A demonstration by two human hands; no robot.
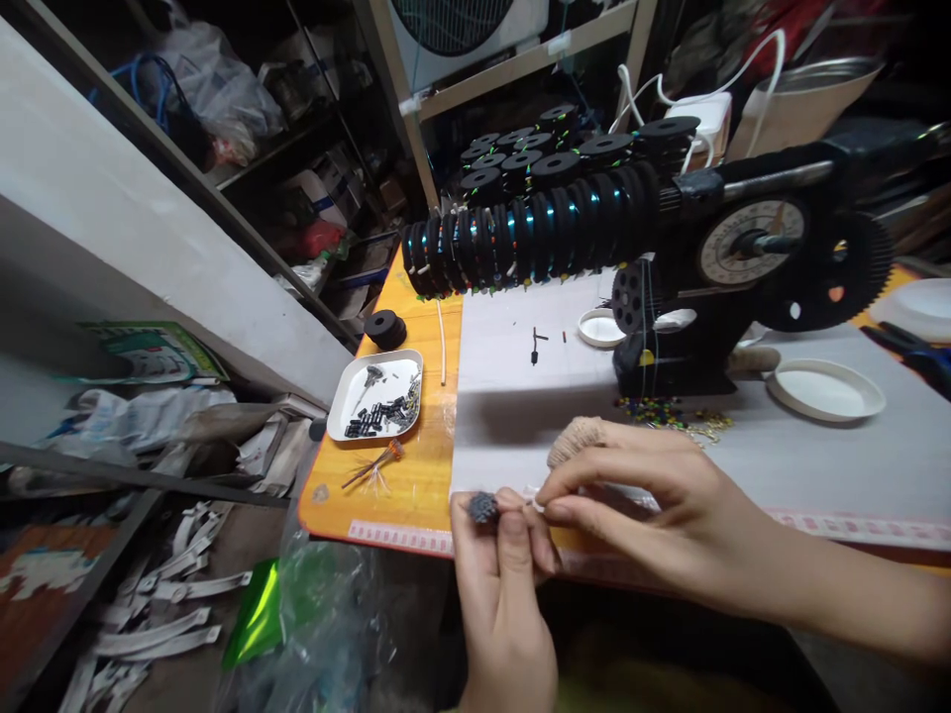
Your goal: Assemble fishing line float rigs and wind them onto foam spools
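At the table's near edge, my left hand is closed round a small dark grey bundle, whose knobbly end sticks out between thumb and fingers. My right hand meets it from the right, thumb and forefinger pinched together at the left fingertips. Whatever is in that pinch is too small to name. A beige knitted cover shows at the tip of one right finger. Beyond the hands, a small black T-shaped piece lies on the white sheet, with tiny coloured beads below the machine.
A black geared machine carries a row of dark spools across the back. At left on the yellow table stand a white tray of small metal parts and black discs. A white dish is at right.
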